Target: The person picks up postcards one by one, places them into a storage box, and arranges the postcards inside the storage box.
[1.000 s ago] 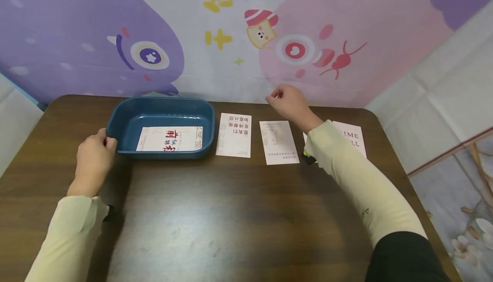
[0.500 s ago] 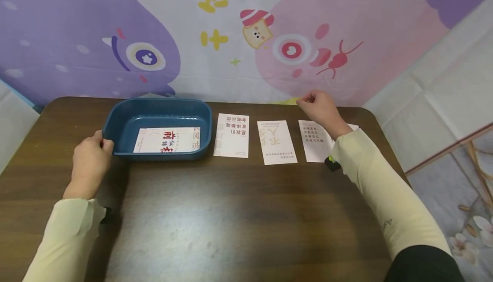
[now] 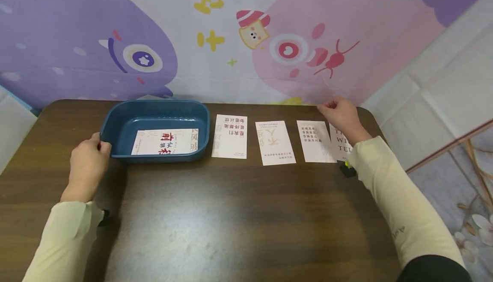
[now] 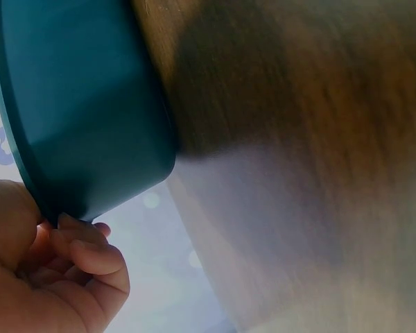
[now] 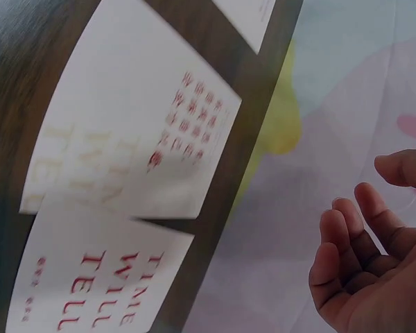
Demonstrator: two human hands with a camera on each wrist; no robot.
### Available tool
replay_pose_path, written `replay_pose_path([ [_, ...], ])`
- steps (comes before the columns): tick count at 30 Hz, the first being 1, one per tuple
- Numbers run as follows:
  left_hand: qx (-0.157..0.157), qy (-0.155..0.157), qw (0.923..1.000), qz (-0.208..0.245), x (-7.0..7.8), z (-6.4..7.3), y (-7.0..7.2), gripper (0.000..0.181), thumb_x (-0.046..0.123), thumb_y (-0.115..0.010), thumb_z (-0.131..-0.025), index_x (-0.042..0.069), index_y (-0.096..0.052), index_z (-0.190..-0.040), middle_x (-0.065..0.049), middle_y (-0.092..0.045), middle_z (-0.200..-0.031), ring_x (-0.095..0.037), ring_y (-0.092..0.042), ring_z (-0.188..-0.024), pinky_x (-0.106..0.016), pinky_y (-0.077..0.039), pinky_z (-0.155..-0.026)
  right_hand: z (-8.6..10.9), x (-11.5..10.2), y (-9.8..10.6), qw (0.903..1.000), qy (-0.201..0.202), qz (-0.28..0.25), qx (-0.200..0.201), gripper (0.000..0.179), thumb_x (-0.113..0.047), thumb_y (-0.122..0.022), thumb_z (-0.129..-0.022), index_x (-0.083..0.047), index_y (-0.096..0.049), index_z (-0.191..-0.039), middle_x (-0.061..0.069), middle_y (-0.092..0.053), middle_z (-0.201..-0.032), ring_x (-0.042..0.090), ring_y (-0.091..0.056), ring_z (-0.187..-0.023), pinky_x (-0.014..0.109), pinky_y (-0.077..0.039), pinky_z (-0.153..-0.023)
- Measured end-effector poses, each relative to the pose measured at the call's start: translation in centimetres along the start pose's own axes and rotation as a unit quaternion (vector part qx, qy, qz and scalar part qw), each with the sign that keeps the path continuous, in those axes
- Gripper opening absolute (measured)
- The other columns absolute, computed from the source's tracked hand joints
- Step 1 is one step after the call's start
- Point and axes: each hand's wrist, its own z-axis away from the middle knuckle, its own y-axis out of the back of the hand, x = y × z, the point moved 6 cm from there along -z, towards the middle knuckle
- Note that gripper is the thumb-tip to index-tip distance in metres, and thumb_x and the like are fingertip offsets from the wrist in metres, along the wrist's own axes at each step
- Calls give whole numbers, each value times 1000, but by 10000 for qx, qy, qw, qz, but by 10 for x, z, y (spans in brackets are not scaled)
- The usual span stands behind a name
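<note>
Shifted rightward since half a second ago, the right hand (image 3: pixel 342 117) is now hovering near the far right corner of the brown table (image 3: pixel 215 222), over the far end of the TIME WILL TELL card (image 5: pixel 100 277). Its thumb is standing apart from its loosely curling fingers, and it is gripping nothing. Toward the table's left edge, the left hand (image 3: pixel 86 164) is pinching a dark blue tray (image 3: pixel 154 158) by the rim, at the tray's near left corner. Handling a card well probably means catching one thin edge, pinching lightly to avoid bending, and parting it from its neighbour while holding the tray steady. The TIME WILL TELL card is showing red capitals on white, and is touching or overlapping a card with short rows of Chinese characters (image 3: pixel 315 141). Leftward along the far edge, a gold-lettered card (image 3: pixel 275 143) and a card beside the tray (image 3: pixel 230 136) are lying flat. A card with bold red characters (image 3: pixel 164 141) is resting inside the tray.
</note>
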Motion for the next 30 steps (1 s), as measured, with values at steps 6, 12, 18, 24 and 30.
replay_pose_path([
  [6,118,-103,9999,-5,-1,0,1,23,10,-36,-91,-8,-49,-93,-28,-52,-82,-39,-44,-69,-45,-35,-61,1,26,3,9984,-565,-35,-38,45,-38,-50,-91,2,-54,-112,20,-54,-110,30,-48,-95,44,-42,-83],
  [12,240,-276,9993,1,0,0,4,18,8,-37,-89,-6,-48,-85,-26,-50,-76,-37,-43,-65,-42,-33,-59,-1,48,7,9968,-793,-4,-79,48,-39,-48,-91,3,-52,-114,22,-53,-112,32,-49,-96,46,-41,-83],
  [18,146,-167,9998,4,0,-1,4,22,10,-36,-90,-7,-49,-90,-26,-50,-80,-38,-44,-68,-43,-33,-60,-2,72,5,9944,-1056,58,-57,50,-37,-48,-91,7,-53,-114,23,-53,-111,33,-50,-97,47,-42,-86],
  [24,47,-69,10000,-1,1,-1,1,23,11,-35,-91,-8,-49,-93,-27,-50,-82,-38,-44,-70,-44,-34,-61,-1,99,1,9907,-1298,375,-132,54,-36,-46,-91,11,-52,-117,28,-52,-117,39,-50,-104,50,-41,-92],
  [30,25,-61,10000,-19,1,0,1,23,10,-35,-91,-8,-49,-93,-27,-51,-82,-38,-44,-70,-44,-35,-61,4,115,-1,9830,-1750,450,-318,60,-34,-48,-89,16,-47,-122,34,-48,-124,44,-49,-111,51,-40,-95],
])
